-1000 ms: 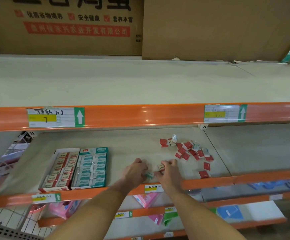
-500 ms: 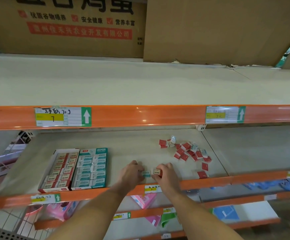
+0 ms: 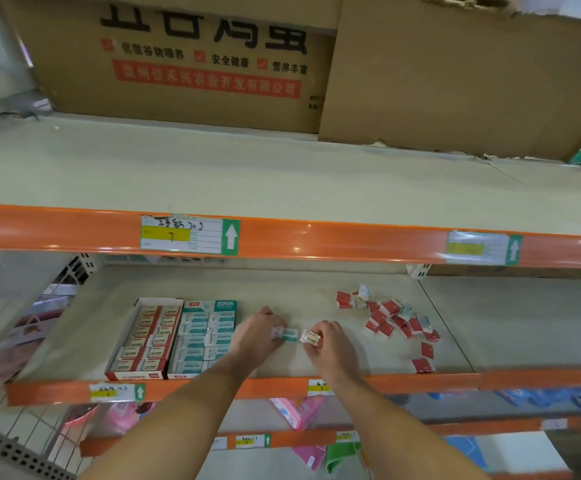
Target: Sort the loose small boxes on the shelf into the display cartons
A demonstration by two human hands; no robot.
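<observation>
Two display cartons stand side by side at the left of the middle shelf point(image 3: 299, 292): a red carton point(image 3: 145, 341) and a teal carton point(image 3: 206, 336), both packed with small boxes. My left hand point(image 3: 257, 336) holds a small teal box point(image 3: 289, 335) just right of the teal carton. My right hand point(image 3: 330, 344) holds a small red box point(image 3: 311, 337) beside it. A pile of several loose red and teal boxes point(image 3: 391, 317) lies scattered to the right of my hands.
An orange rail point(image 3: 282, 240) with price tags edges the shelf above, which carries large cardboard boxes point(image 3: 195, 60). Another orange rail point(image 3: 420, 381) runs along the front of the middle shelf. Pink and blue packets sit on lower shelves.
Both hands lifted slightly from the shelf front, each now showing a small box between the fingers. The view shifted a little to the right and down.
</observation>
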